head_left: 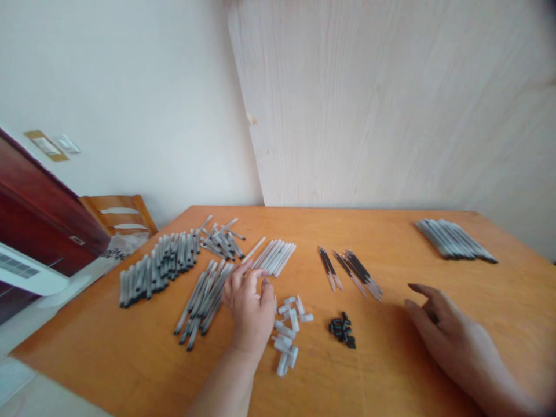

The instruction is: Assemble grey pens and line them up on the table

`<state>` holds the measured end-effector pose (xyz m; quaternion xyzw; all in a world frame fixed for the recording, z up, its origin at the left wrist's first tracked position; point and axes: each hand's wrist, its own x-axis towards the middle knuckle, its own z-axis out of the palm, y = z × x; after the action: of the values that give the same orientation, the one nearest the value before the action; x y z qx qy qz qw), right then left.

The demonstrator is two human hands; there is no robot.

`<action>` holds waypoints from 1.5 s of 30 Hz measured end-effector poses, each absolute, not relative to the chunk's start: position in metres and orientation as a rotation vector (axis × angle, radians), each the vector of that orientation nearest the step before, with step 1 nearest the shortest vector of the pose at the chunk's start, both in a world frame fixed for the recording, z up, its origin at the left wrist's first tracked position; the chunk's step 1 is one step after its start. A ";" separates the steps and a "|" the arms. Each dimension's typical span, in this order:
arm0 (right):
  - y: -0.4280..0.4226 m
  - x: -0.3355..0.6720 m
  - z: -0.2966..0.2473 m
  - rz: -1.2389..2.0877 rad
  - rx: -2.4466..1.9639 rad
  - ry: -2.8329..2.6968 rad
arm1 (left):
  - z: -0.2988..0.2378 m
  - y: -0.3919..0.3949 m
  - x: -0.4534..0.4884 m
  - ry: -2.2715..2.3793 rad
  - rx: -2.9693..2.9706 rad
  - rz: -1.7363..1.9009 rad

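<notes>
My left hand (249, 304) lies on the orange table (373, 231), its fingers curled onto the near ends of a row of pale pen barrels (274, 256). Whether it grips one is unclear. Grey pen barrels (204, 300) lie just left of it, and clear pen caps (290, 330) are scattered to its right. My right hand (452, 336) rests low over the table at the right, fingers stretched out and holding nothing. A small heap of black end plugs (343, 331) sits between my hands. Thin black ink refills (351, 270) lie beyond them.
A long row of grey barrels (156, 266) and a loose bunch (221, 238) lie at the table's left. Finished pens (454, 239) are stacked at the far right. A pale wooden board (391, 98) leans on the wall behind. A wooden chair (119, 214) stands to the left.
</notes>
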<state>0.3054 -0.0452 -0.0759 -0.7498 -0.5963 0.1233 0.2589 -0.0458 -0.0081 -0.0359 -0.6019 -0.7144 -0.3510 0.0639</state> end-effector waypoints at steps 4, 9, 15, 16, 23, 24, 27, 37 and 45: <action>-0.041 0.302 -0.071 0.258 -1.988 -1.681 | -0.030 -0.011 -0.044 -2.154 -1.766 -1.105; -0.039 0.291 -0.062 0.230 -1.992 -1.727 | -0.026 -0.007 -0.048 -2.164 -1.761 -1.110; -0.039 0.281 -0.052 0.089 -2.043 -1.680 | -0.029 0.002 -0.056 -2.237 -1.740 -1.145; -0.039 0.279 -0.052 0.078 -2.046 -1.675 | -0.029 0.004 -0.057 -2.254 -1.737 -1.147; -0.034 0.279 -0.055 0.070 -2.026 -1.689 | -0.037 0.019 -0.063 -2.256 -1.776 -1.083; -0.033 0.280 -0.056 0.077 -2.015 -1.690 | -0.038 0.021 -0.063 -2.249 -1.798 -1.061; -0.029 0.284 -0.058 0.109 -1.987 -1.704 | -0.042 0.024 -0.061 -2.236 -1.878 -0.991; -0.023 0.287 -0.063 0.179 -1.949 -1.715 | -0.053 0.032 -0.058 -2.243 -1.960 -0.961; -0.020 0.290 -0.067 0.206 -1.935 -1.723 | -0.057 0.036 -0.059 -2.316 -1.898 -0.859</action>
<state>0.2900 -0.0197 -0.0671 -0.7172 -0.6388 0.0762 0.2680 -0.0595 0.0358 -0.0574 -0.6092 -0.7435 -0.2756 0.0132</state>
